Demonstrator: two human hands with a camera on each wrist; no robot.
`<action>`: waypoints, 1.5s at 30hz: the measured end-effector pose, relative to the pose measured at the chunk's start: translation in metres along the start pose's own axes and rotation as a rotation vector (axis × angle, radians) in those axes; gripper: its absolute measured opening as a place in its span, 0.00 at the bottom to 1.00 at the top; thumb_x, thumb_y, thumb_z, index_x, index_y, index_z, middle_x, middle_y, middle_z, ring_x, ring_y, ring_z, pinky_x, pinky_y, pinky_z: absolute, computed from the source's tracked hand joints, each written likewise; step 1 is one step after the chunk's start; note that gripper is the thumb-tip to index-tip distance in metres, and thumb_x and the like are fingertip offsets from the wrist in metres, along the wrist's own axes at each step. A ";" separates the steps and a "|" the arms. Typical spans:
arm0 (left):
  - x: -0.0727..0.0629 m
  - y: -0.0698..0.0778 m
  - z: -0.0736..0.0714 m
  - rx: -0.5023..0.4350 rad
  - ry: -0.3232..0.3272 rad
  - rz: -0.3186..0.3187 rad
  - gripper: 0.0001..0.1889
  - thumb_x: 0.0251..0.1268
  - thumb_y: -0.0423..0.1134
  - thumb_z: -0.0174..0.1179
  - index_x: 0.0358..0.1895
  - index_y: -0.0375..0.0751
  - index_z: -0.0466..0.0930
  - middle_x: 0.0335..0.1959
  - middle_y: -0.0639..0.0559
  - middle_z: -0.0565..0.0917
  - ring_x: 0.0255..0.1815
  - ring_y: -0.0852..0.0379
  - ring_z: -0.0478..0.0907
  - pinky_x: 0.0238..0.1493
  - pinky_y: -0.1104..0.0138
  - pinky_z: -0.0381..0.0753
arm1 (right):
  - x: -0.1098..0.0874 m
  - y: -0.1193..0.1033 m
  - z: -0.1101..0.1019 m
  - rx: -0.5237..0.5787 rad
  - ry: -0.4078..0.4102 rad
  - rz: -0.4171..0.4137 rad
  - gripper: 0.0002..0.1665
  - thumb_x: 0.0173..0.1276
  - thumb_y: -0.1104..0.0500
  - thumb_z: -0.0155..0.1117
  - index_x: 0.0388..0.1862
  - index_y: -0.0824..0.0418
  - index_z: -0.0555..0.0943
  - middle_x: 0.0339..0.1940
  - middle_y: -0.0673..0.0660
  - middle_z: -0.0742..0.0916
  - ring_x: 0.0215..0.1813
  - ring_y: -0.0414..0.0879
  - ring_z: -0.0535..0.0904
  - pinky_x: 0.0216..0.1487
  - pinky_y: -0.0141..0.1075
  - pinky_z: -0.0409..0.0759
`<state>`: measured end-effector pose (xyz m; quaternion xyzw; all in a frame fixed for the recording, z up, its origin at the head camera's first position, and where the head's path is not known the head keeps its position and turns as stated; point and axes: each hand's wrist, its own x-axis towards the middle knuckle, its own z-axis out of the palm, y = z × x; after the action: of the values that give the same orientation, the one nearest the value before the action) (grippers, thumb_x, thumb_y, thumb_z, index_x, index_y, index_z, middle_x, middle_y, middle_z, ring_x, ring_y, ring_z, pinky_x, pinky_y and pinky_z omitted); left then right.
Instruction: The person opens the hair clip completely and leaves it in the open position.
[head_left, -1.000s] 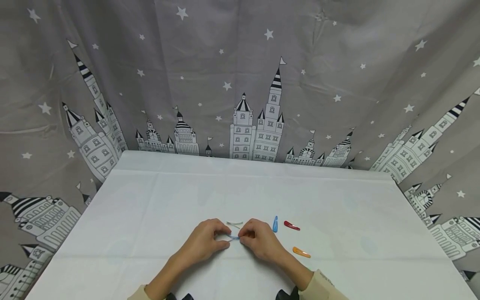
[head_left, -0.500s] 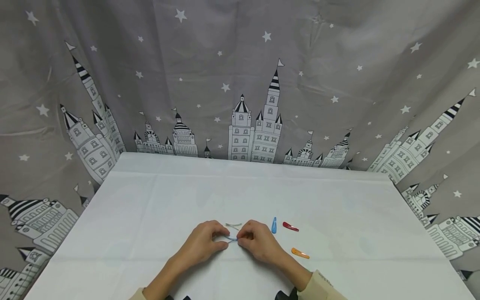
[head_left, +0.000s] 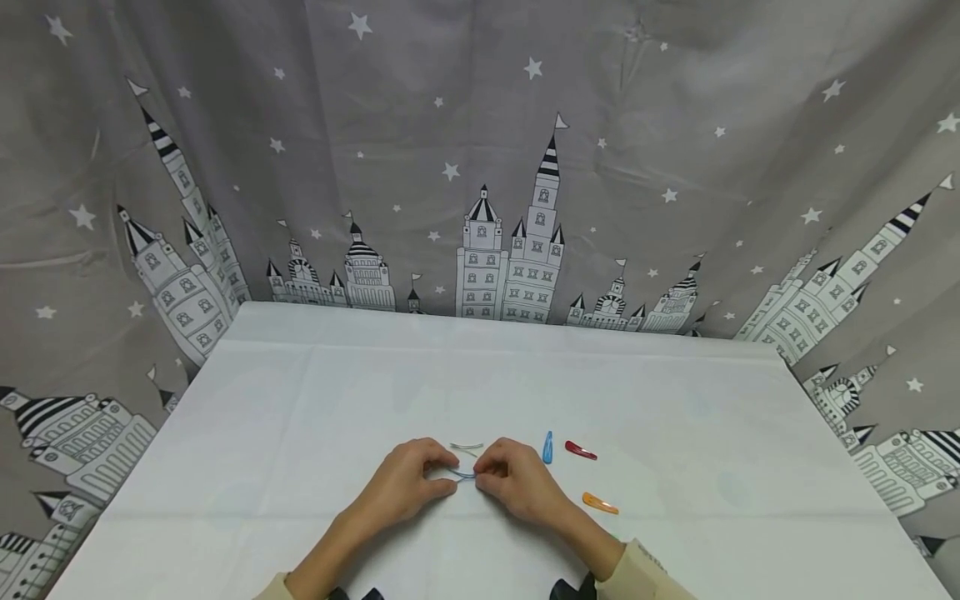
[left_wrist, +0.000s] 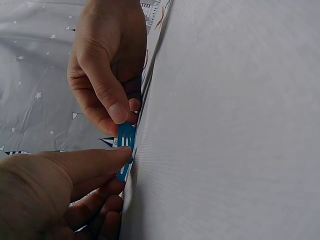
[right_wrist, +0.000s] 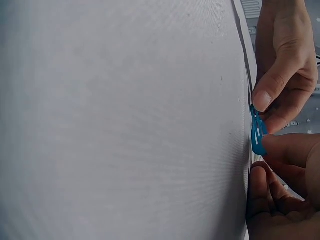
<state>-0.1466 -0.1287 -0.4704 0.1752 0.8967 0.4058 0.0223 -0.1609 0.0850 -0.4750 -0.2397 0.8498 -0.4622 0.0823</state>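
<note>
Though slim, blue clip (left_wrist: 126,138) in hands (head_left: 405,483)

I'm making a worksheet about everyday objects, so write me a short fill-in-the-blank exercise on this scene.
The held clip, between the left hand and the right hand, is ____ in colour.
In the head view, the red clip lies to the ____ of the loose blue clip.
The loose item lowest in that view is the ____.
The grey cloth shows castles and five-pointed white ____.

Missing words: blue; right; orange clip; stars.
</note>
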 end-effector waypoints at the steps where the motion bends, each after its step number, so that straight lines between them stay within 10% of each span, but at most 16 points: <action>1: 0.000 0.000 0.000 0.000 0.000 -0.003 0.11 0.51 0.35 0.74 0.40 0.44 0.87 0.40 0.58 0.84 0.38 0.59 0.73 0.40 0.65 0.73 | 0.000 0.000 0.000 0.002 0.000 0.000 0.04 0.63 0.69 0.68 0.34 0.62 0.86 0.33 0.47 0.82 0.34 0.37 0.75 0.36 0.30 0.75; 30: 0.001 0.000 0.002 -0.117 0.061 -0.051 0.15 0.58 0.44 0.72 0.46 0.43 0.85 0.44 0.57 0.85 0.46 0.58 0.79 0.47 0.61 0.76 | -0.019 -0.005 -0.027 0.026 0.074 0.029 0.09 0.65 0.66 0.67 0.44 0.66 0.83 0.37 0.50 0.85 0.38 0.41 0.79 0.43 0.33 0.79; 45: 0.016 0.022 0.003 -0.102 0.083 0.030 0.12 0.60 0.37 0.69 0.45 0.39 0.86 0.41 0.53 0.86 0.43 0.56 0.80 0.47 0.59 0.79 | -0.045 0.010 -0.052 -0.023 0.136 0.062 0.08 0.66 0.66 0.67 0.44 0.66 0.83 0.36 0.48 0.84 0.38 0.41 0.79 0.43 0.34 0.79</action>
<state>-0.1543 -0.1078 -0.4545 0.1704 0.8722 0.4583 -0.0120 -0.1438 0.1503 -0.4578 -0.1821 0.8657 -0.4649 0.0362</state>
